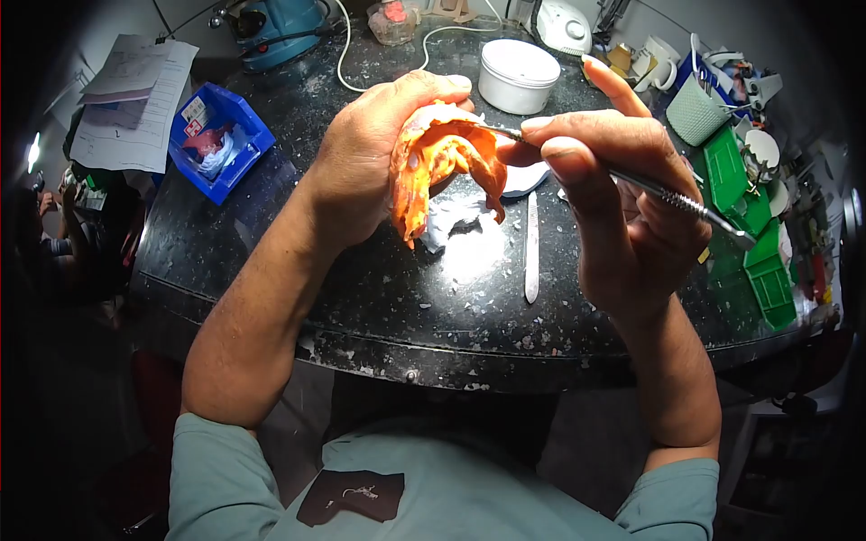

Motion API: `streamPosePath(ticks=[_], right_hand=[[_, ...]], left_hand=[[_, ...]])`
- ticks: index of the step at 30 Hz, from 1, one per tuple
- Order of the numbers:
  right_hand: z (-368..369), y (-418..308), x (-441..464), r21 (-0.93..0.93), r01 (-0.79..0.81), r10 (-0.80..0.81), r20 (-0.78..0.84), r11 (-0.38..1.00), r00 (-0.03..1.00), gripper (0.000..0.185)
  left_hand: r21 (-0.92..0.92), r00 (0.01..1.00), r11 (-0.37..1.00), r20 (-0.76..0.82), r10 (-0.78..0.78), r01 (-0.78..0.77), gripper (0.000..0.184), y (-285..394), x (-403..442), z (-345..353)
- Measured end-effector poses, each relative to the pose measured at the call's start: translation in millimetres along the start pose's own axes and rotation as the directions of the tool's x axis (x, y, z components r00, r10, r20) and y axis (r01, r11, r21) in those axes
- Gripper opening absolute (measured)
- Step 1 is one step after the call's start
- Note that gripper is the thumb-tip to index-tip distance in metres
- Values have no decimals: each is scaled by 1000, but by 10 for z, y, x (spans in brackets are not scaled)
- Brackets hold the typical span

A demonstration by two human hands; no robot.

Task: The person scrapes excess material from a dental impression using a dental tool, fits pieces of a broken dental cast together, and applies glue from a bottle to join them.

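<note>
An orange, arch-shaped moulded piece (433,158) is held up over the dark bench by my left hand (361,153), whose fingers wrap behind its left side. My right hand (622,198) pinches a slim metal tool (658,191) with a ridged handle. The tool's thin end touches or lies very near the top edge of the orange piece; its flat end points down to the right. Below the piece, a whitish-grey lump (451,219) lies on the bench. A flat metal blade (531,252) rests between my hands.
A white lidded tub (519,77) stands behind my hands. At the left are a blue bin (221,185) and papers (135,135). Green bins (769,279) and a woven basket (696,117) line the right. A teal machine (275,36) stands at the back; another person shows far left.
</note>
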State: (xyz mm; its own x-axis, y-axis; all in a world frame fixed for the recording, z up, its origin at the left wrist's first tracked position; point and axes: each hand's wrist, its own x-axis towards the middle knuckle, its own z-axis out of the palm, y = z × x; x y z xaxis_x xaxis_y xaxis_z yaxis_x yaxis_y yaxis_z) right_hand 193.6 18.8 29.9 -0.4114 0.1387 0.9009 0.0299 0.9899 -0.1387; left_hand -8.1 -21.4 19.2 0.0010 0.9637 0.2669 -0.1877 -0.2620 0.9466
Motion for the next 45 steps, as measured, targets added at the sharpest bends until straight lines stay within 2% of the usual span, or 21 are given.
streamPosePath(ticks=[3,6,9,13,15,18,21,23,24,27,30,32,34,36,37,39,40,42,45], right_hand=[[18,8,-25,39,-46,46,-15,998,999,11],[50,1,-36,67,-25,27,-25,997,999,11],[60,10,-20,36,52,-51,-23,998,998,12],[80,28,-36,-18,126,-126,-25,992,992,13],[90,32,-70,-51,134,-135,-24,990,991,14],[154,19,-131,-56,87,-90,-59,995,994,15],[198,37,-142,54,20,-13,-132,998,991,17],[211,37,-148,120,-27,45,-142,992,989,17],[206,36,-146,145,-45,66,-139,988,988,16],[210,36,-140,193,-84,111,-134,978,985,17],[182,-44,-118,232,-139,165,-98,963,981,18],[170,-91,-121,298,-203,235,-78,933,969,20],[151,-86,-109,401,-238,284,-57,884,957,24],[184,-93,-113,483,-259,343,-91,837,935,23],[183,-97,-124,490,-265,359,-106,830,927,16],[165,-24,-150,479,-210,294,-106,852,950,13],[151,1,-154,472,-190,271,-110,861,956,12],[126,-11,-137,466,-190,279,-130,864,951,12],[119,-39,-112,493,-211,317,-142,844,938,19]], left_hand=[[-244,983,963,173,-70,111,29,-51,82,-117],[-87,997,996,-60,-39,33,30,10,-13,71],[-426,933,884,360,-32,195,31,-79,103,-234],[-432,931,884,366,-9,178,33,-131,61,-196],[-336,932,936,362,29,101,35,-124,50,-177],[-290,951,957,300,68,23,38,-134,28,-188],[-330,981,939,192,-34,97,32,-64,18,-88],[-448,962,873,262,-78,193,31,-75,63,-97],[-414,990,899,80,-119,141,33,-21,31,35],[-421,982,899,180,-50,123,33,-74,50,-25],[-440,978,890,209,-28,119,34,-56,54,-9],[-341,995,935,46,-84,95,34,37,24,112],[-318,997,945,12,-77,77,33,23,40,102],[-376,994,925,109,-13,53,32,-75,110,-39],[-359,996,933,90,17,16,32,-82,100,-43],[-322,996,945,49,80,-60,32,-50,73,-14],[-324,998,945,35,54,-39,32,-45,77,-12],[-330,1000,944,10,-2,5,31,-44,94,-1],[-284,998,958,-52,24,-38,30,-13,61,59]])
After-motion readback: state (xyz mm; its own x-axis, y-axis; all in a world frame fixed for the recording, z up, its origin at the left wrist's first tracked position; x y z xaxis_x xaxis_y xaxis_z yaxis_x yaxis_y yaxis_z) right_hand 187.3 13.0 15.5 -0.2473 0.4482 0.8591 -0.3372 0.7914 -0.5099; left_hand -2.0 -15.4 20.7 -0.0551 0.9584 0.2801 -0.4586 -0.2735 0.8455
